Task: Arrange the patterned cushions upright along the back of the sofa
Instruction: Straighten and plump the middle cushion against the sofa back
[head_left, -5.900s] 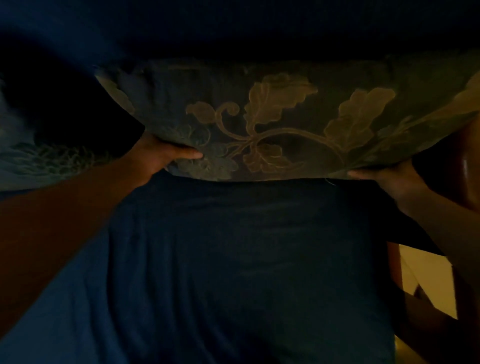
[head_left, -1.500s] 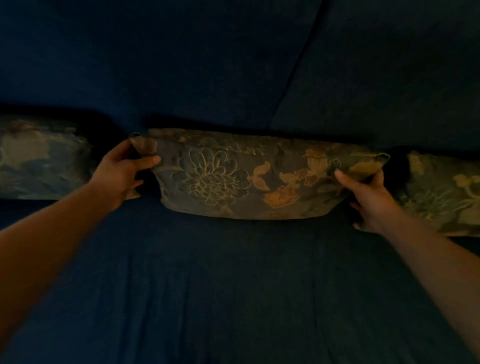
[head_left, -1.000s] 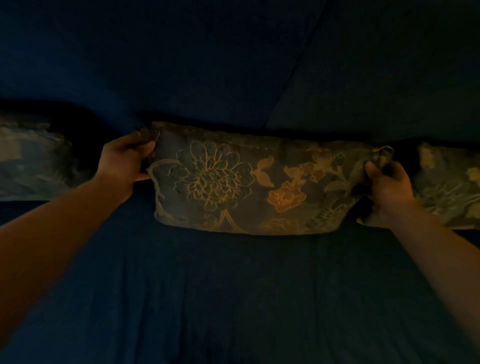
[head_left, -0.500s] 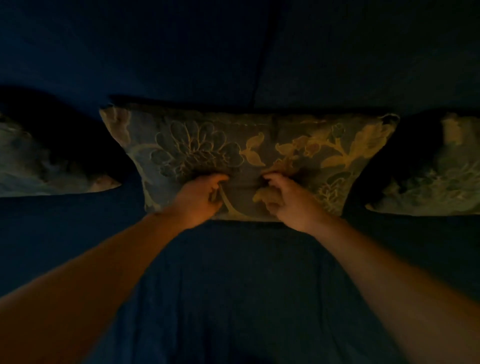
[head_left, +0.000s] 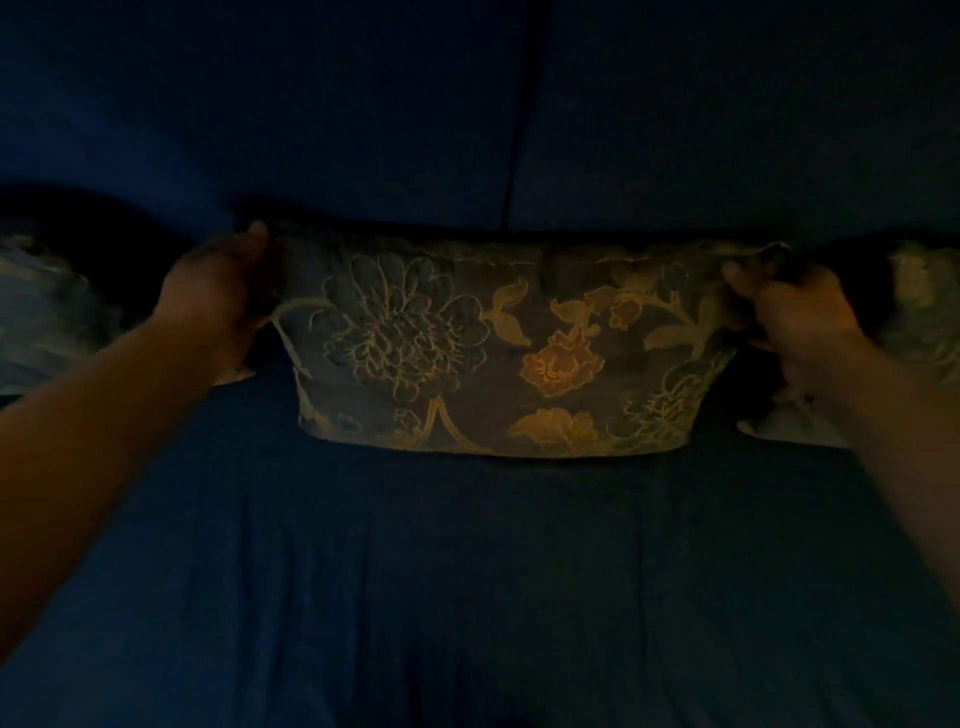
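Dim home living room. Dark blue sofa (head_left: 467, 571) fills the view; backrest seam at 12 o'clock. Floral cushions along the back: middle (head_left: 498, 353), 9 o'clock (head_left: 47, 312), 3 o'clock (head_left: 919, 312).

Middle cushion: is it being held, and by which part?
Yes. The left hand and right hand grip the middle cushion at its two upper corners.

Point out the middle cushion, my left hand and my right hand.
middle cushion (head_left: 498, 358): head view, centre of its front face.
left hand (head_left: 213, 291): head view, back of hand.
right hand (head_left: 802, 317): head view, back of hand.
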